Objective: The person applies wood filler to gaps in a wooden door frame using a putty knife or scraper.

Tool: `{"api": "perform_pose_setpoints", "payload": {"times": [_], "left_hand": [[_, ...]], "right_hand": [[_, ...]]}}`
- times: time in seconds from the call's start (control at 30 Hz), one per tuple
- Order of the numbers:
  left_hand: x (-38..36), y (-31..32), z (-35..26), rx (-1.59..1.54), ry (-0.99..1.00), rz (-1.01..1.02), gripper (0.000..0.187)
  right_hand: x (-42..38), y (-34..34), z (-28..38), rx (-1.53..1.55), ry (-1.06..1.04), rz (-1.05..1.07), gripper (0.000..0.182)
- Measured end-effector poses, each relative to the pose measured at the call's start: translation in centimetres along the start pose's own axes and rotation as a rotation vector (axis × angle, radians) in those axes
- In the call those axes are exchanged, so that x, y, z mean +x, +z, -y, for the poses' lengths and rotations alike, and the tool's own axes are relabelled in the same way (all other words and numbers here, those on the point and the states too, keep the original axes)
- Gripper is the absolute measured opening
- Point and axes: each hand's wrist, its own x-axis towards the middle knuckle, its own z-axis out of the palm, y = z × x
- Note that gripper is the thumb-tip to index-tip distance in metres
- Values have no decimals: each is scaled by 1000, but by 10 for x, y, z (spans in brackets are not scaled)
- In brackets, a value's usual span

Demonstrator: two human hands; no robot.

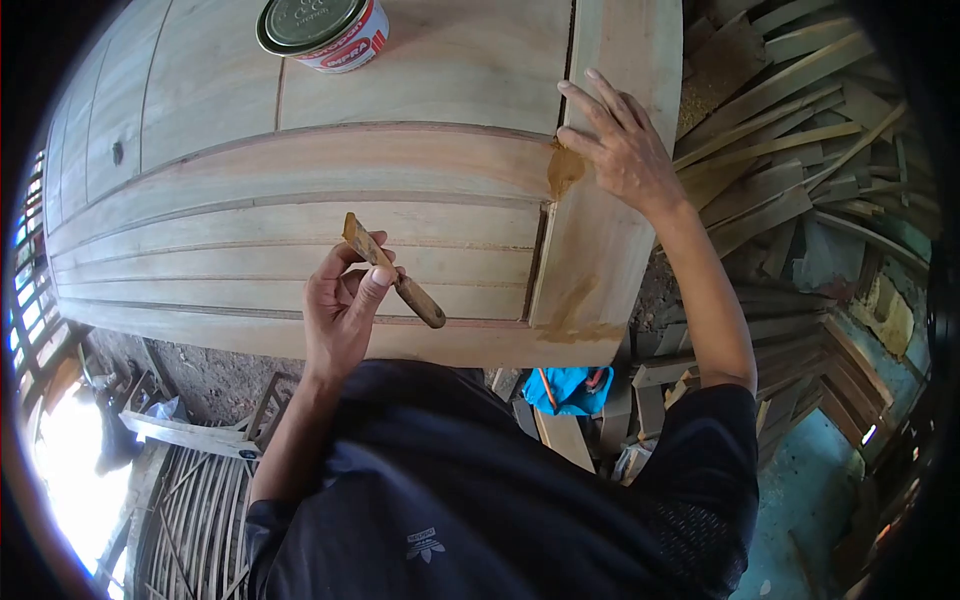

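My left hand pinches a putty knife with a worn wooden handle, its putty-smeared blade tilted up and to the left above a panelled wooden door. On the door's right part, my right hand has its fingers spread and holds nothing. Its thumb is at the edge of a brown putty patch, beside a joint in the wood. A second brown smear marks the lower right corner. At the top of the door stands a closed tin with a red and white label.
Wooden offcuts and strips are piled to the right. A blue bag lies below the door's lower right edge. Slatted wood is at the lower left, and a wooden frame is at the far right.
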Motion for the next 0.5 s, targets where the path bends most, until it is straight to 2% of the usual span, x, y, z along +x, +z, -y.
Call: {"api": "perform_pose_setpoints", "payload": {"times": [0.13, 0.23, 0.33, 0.5], "left_hand": [[0, -1, 3, -10, 19, -32, 43], [-1, 1, -1, -14, 17, -24, 44], [-2, 0, -3, -25, 16, -12, 43], [-1, 1, 2, -23, 34, -24, 43]], "right_hand": [[1, -8, -5, 91, -17, 61, 23], [1, -8, -4, 98, 21, -23, 26], [-9, -9, -5, 127, -54, 25, 30], [-12, -12, 12, 115, 94, 23, 43]]}}
